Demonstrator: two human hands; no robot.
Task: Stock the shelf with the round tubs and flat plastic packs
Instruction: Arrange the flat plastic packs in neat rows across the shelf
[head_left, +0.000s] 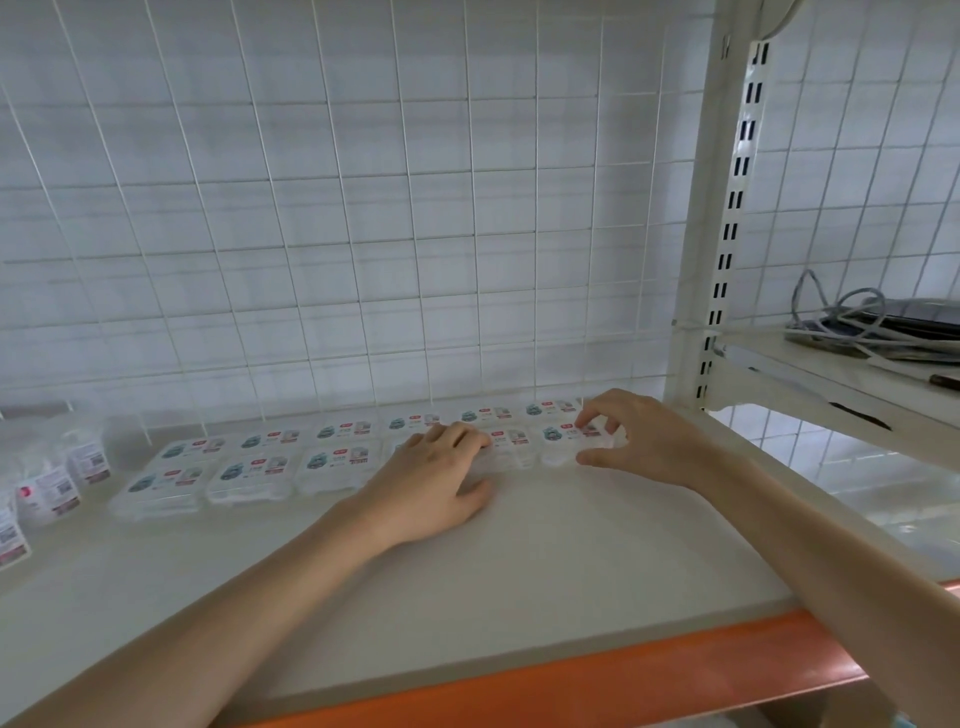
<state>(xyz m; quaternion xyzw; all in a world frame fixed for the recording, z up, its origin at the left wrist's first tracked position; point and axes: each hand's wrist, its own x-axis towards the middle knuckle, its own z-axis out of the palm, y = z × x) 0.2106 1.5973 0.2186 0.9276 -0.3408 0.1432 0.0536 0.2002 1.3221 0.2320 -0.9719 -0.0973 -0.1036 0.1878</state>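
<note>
Right now both bare hands are out over the white shelf (519, 571), working at the right end of the stock. Flat plastic packs (254, 470) lie label-up in two rows along the far side of the shelf, one row just in front of the other, running from left of centre to the right-hand upright (727, 260). Each clear pack carries a white label with a red patch and a teal picture; what is inside is too blurred to tell.

The left hand (436, 483) lies palm down, fingers loosely curled over one pack in the near row, thumb resting on the shelf; pressing rather than gripping, as far as shows. The right hand (634, 441) is half open, thumb and bent fingers pinching the rightmost pack (566, 441) of the near row at its right edge.

Over at the far left stand the round tubs (47, 493), clear with white labels, grouped near the shelf's left edge, well apart from both hands.

Behind everything runs a white wire grid (363, 208). On the neighbouring shelf to the right sits a coil of grey cable (852, 317).
</note>
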